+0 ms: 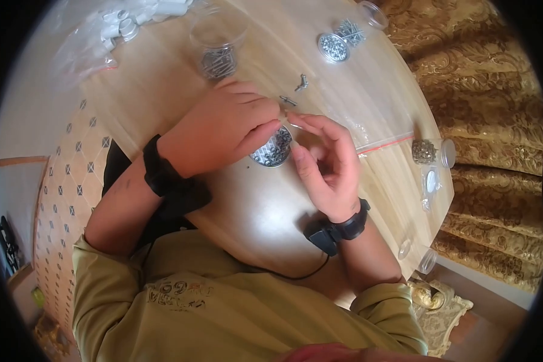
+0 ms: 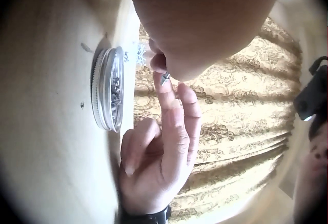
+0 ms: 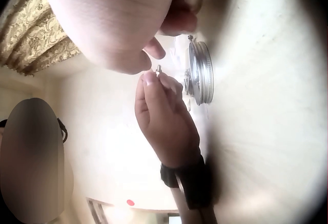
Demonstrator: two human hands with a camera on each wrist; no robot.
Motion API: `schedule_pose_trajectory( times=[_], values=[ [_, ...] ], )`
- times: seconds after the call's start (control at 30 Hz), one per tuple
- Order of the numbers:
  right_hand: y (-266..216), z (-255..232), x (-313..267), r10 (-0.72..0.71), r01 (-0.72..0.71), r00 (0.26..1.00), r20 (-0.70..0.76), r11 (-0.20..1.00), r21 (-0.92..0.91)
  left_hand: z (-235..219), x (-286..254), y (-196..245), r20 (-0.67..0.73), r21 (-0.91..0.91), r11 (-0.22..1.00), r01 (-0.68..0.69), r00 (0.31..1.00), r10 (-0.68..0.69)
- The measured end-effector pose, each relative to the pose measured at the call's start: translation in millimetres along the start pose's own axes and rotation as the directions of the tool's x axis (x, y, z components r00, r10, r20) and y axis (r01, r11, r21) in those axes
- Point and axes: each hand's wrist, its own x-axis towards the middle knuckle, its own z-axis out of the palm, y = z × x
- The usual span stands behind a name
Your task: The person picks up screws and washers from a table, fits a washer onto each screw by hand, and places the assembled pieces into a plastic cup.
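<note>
My left hand [image 1: 232,123] is over the near-middle of the table, pinching a small metal bolt [image 3: 159,70] between thumb and fingertip. Beside it, my right hand [image 1: 335,166] faces palm inward with fingers loosely bent and thumb apart. One right fingertip is right at the bolt in the left wrist view. Below both hands sits a shallow metal-rimmed round lid [image 2: 106,90], holding many small metal nuts [image 1: 276,148]. The left fingers cover part of it in the head view. Two small groups of bolts [image 1: 288,101] lie just beyond the hands.
A clear jar of long screws [image 1: 218,62] stands farther back. At the far right are a dish of nuts [image 1: 333,48] and a screw pile [image 1: 352,32]. White pipe fittings [image 1: 128,29] lie far left. A jar of small hardware [image 1: 424,152] lies near the right edge.
</note>
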Motion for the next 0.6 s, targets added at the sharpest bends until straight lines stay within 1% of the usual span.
schedule_pose_trajectory(
  times=[0.07, 0.1, 0.13, 0.17, 0.2, 0.23, 0.27, 0.3, 0.33, 0.37, 0.4, 0.43, 0.47, 0.5, 0.53, 0.6],
  values=[
    [12, -3, -4, -0.006, 0.007, 0.999, 0.045, 1.0, -0.014, 1, 0, -2, -0.008, 0.03, 0.999, 0.015, 1.0, -0.015],
    [21, -7, -6, -0.149, 0.146, 0.986, 0.076, 0.989, 0.038, 4, 1, -3, -0.025, 0.067, 0.998, 0.02, 1.0, -0.018],
    [24, -8, -6, -0.287, 0.278, 0.953, 0.098, 0.956, 0.093, 5, 2, -4, -0.041, 0.102, 0.994, 0.025, 0.999, -0.021],
    [25, -8, -5, -0.327, 0.322, 0.941, 0.087, 0.945, 0.066, 5, 2, -3, -0.043, 0.103, 0.994, 0.026, 0.999, -0.022],
    [22, -8, -7, -0.327, 0.322, 0.941, 0.088, 0.944, 0.067, 5, 2, -3, -0.035, 0.102, 0.994, 0.03, 0.999, -0.027],
    [7, -4, -7, -0.168, 0.168, 0.985, 0.043, 0.986, -0.014, 5, 2, -3, -0.027, 0.101, 0.994, 0.034, 0.999, -0.031],
    [-5, -2, -6, -0.007, 0.005, 1.0, -0.014, 0.996, -0.086, 5, 2, -2, -0.026, 0.102, 0.994, 0.034, 0.999, -0.032],
    [-10, -2, -3, 0.045, -0.041, 0.999, 0.027, 0.989, -0.142, 4, 2, -1, -0.019, 0.099, 0.995, 0.03, 0.999, -0.029],
    [0, -5, -4, 0.045, -0.041, 0.999, 0.027, 0.989, -0.142, 4, 2, 0, -0.013, 0.095, 0.995, 0.026, 1.0, -0.025],
    [16, -9, -7, -0.109, 0.115, 0.992, 0.068, 0.99, -0.085, 4, 2, 0, -0.013, 0.095, 0.995, 0.026, 1.0, -0.025],
    [27, -12, -9, -0.263, 0.266, 0.96, 0.099, 0.964, -0.023, 5, 2, -1, -0.026, 0.083, 0.996, 0.02, 0.999, -0.018],
    [22, -11, -9, -0.306, 0.308, 0.951, 0.048, 0.951, -0.036, 5, 2, -1, -0.039, 0.07, 0.997, 0.014, 0.999, -0.011],
    [15, -9, -8, -0.305, 0.307, 0.951, 0.049, 0.951, -0.036, 5, 2, -1, -0.04, 0.069, 0.998, 0.015, 0.999, -0.012],
    [4, -5, -7, -0.171, 0.173, 0.985, 0.031, 0.982, -0.073, 4, 1, 0, -0.041, 0.067, 0.998, 0.015, 0.999, -0.013],
    [-1, -3, -6, -0.035, 0.036, 0.999, 0.007, 0.994, -0.108, 3, 1, 0, -0.042, 0.065, 0.998, 0.015, 0.999, -0.013],
    [0, -3, -6, -0.032, 0.035, 0.999, 0.03, 0.993, -0.11, 3, 1, 1, -0.038, 0.053, 0.998, 0.02, 0.999, -0.018]
  ],
)
